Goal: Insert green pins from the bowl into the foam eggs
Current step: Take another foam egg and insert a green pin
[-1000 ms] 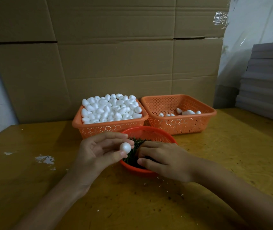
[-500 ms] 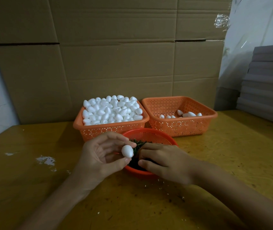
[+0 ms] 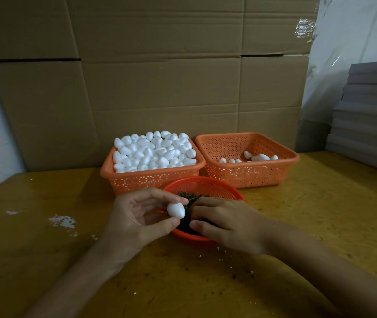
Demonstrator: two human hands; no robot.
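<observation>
Conceivably the foam egg, pinched by the left hand at 9 o'clock of the bowl, could slip if the right hand, curled among the green pins with any catch unseen, jabs off-centre.

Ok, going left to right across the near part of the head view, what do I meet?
White flecks → left hand → foam egg pinched in its fingertips → right hand.

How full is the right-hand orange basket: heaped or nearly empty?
Nearly empty. The right basket holds only a few foam eggs at its bottom, inner walls bare; the left basket is heaped above its rim.
</observation>
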